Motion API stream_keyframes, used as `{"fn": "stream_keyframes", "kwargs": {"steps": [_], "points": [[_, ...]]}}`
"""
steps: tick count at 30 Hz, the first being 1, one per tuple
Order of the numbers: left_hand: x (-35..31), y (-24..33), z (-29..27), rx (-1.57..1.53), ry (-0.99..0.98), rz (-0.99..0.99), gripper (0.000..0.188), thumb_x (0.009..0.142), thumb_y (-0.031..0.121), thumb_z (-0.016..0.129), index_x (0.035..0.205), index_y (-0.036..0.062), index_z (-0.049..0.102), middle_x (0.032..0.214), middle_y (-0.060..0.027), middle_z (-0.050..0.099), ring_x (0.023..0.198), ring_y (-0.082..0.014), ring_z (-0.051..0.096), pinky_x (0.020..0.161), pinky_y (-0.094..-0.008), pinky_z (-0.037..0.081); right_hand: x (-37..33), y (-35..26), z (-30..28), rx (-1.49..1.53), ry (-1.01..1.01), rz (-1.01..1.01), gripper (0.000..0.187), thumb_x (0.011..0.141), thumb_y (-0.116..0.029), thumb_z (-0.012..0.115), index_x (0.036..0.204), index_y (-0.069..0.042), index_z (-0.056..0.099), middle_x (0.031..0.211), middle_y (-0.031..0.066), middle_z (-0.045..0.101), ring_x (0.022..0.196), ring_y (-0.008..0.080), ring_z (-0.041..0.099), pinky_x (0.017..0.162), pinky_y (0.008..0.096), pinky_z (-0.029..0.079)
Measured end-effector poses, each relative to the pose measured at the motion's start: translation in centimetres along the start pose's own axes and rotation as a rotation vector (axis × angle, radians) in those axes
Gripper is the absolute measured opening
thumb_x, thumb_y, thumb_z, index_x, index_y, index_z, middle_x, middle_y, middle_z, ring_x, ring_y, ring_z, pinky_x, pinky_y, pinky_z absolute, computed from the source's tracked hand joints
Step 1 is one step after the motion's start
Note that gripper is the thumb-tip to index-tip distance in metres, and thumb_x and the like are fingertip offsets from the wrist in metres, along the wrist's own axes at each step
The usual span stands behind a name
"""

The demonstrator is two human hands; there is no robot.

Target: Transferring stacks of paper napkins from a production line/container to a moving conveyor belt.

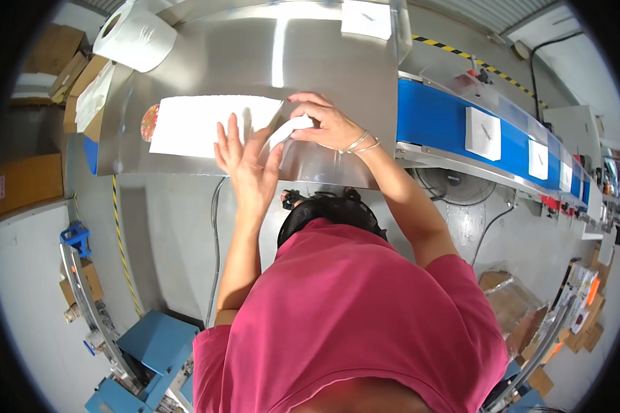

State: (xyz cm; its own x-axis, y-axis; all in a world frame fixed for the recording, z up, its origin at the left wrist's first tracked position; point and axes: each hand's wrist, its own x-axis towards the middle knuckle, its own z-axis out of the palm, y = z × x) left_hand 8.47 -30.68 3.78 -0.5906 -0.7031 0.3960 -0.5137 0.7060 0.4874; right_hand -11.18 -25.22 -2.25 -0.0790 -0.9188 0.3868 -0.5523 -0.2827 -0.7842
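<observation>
Left hand: my left hand lies flat, fingers spread, pressing the white sheet at centre frame.
Right hand: my right hand pinches the sheet's folded right corner.
Sheet: on the steel table, upper centre; light, limp, creases easily, I judge.
Hold: at the edges.
Pose: both forearms reach upward.

A flat left hand covers the right end of a white rectangular paper sheet on the steel table; a round patterned sticker is half hidden beneath it. The white paper roll is cut off at the frame's dark rim.
</observation>
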Motion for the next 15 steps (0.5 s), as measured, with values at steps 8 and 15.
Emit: {"fn": "stream_keyframes", "kwargs": {"steps": [8,15], "points": [[0.1,-1.5,-0.3,0.053,0.076,-0.032,0.032,0.083,0.005,0.061,0.115,0.006,0.059,0.138,-0.02,0.038,0.131,-0.0397,0.03,0.104,-0.0492,0.027,-8.6,4.0,-11.6,-0.328,0.412,0.888,0.049,0.082,-0.042,0.062,0.099,0.004,0.059,0.093,0.0244,0.064,0.087,0.036,0.062,0.076,0.0397,0.048],[0.0,-1.4,-0.4,0.088,0.067,-0.026,0.026,0.084,0.004,0.059,0.109,0.0074,0.063,0.134,-0.0176,0.044,0.13,-0.0367,0.034,0.104,-0.0449,0.031,-12.3,4.6,-16.1,-1.291,0.553,1.066,0.066,0.074,-0.047,0.069,0.12,-0.002,0.053,0.115,0.0214,0.057,0.107,0.0359,0.055,0.09,0.0424,0.044]]}}
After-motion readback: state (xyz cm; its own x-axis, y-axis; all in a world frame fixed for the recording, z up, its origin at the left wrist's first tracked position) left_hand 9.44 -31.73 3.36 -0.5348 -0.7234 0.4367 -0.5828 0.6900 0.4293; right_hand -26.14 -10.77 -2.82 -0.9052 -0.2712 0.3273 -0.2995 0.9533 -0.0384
